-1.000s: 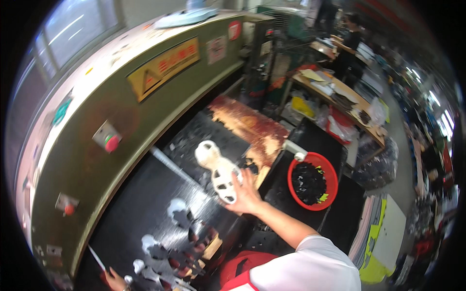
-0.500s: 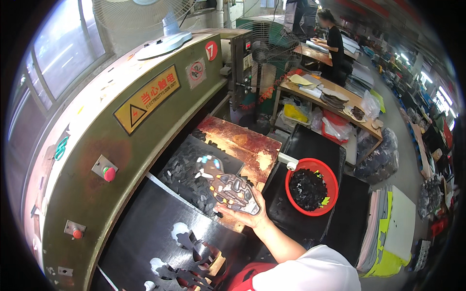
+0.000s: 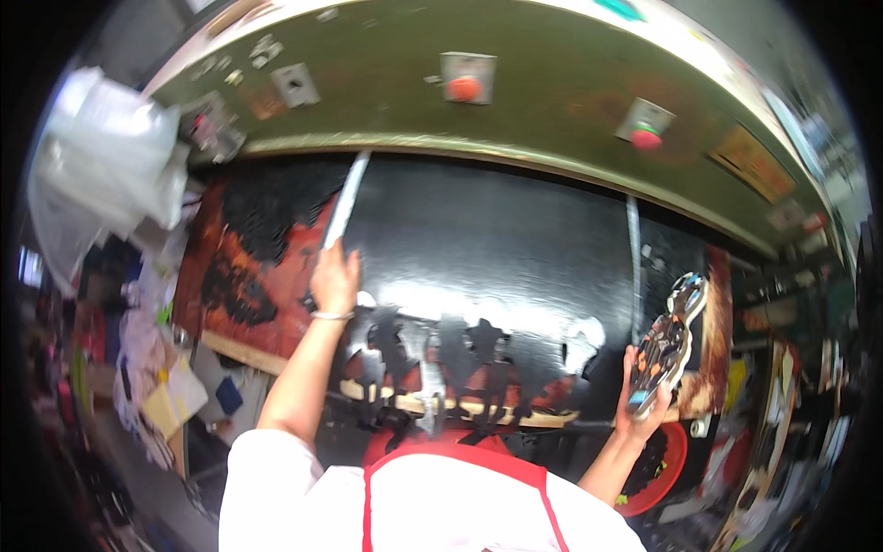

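My right hand (image 3: 641, 409) grips a shoe-sole-shaped cutting die (image 3: 664, 350) from below, near the right edge of the black sheet. A pale rim outlines the die, with dark, orange and blue parts inside. My left hand (image 3: 336, 281), its fingers apart, lies at the left edge of the wide black sheet (image 3: 497, 225), just below a pale strip (image 3: 348, 201). Whether it pinches the sheet cannot be made out. Sole-like shapes are cut out along the sheet's near edge, leaving ragged gaps (image 3: 469, 377).
Beyond the sheet runs a green machine beam (image 3: 552, 69) with an orange button (image 3: 464, 88) and a red button (image 3: 646, 137). Black scraps (image 3: 241, 293) lie on the reddish board at left. A red basin (image 3: 670, 469) stands near right; plastic bags (image 3: 115, 156) hang far left.
The view has swung left, squarely facing the machine. My left hand has come into view at the sheet's left edge. My right hand still holds the die, now tilted more upright.
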### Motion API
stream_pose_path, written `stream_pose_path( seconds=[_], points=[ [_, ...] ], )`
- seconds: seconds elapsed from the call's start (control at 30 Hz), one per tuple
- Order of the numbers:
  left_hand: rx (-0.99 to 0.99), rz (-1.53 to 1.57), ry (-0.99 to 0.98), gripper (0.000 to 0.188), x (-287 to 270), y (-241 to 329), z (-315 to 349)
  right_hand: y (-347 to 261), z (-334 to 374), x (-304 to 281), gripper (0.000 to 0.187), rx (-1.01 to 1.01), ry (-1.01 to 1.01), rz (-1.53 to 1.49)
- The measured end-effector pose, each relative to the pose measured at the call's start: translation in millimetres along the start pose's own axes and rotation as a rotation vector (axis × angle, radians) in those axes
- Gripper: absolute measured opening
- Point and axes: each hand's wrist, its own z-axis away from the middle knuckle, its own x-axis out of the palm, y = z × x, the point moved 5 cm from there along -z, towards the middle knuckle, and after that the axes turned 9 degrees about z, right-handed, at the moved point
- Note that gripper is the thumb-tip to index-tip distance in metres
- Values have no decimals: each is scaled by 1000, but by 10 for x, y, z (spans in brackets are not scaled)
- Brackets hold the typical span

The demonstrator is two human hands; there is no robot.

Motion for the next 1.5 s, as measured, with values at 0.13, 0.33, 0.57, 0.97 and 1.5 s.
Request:
stream_pose_path(
  seconds=[0.13, 0.33, 0.57, 0.97, 1.5],
  points=[
    [-48, 53, -42, 41, -3, -20, -25, 434, 83, 925, 104, 48, -319, 284],
    [-31, 125, -29, 39, -67, 12, -12, 1672, -118, 2373, 85, 107, -618, 679],
    [-40, 86, -89, 41, 7, 65, -205, 2618, 34, 3217, 90, -439, -404, 1428],
    [-405, 835, -165, 35, 411, -352, -1094, 1551, -1628, 2357, 74, -497, -84, 1141],
    [-204, 151, -124, 32, 594, -373, -942, 609, -2852, 1663, 87, -829, 257, 1470]
  ],
)
